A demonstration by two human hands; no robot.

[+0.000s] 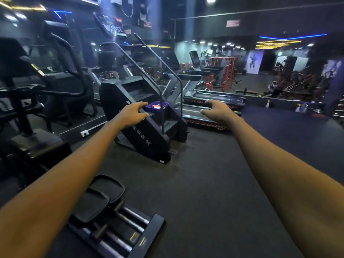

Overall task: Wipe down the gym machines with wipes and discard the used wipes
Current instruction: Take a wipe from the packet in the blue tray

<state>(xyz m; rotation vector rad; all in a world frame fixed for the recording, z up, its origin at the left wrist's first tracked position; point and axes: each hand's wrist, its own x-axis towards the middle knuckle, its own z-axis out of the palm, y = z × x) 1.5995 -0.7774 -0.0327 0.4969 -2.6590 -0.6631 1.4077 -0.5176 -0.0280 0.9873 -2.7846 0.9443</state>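
Though angular, matte stair climber (149, 144)

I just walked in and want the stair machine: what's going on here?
A person in a dim gym reaches both bare arms forward. The left hand and right hand are open and hold nothing. Ahead, a small purple plastic tray holding an orange-red packet sits on a step of the black stair-climber machine. No wipe is in hand, so wiping is not under way.

We saw a dim gym lit by ceiling spots (211, 0) and neon strips (279, 42), its edges blurred and bowed.
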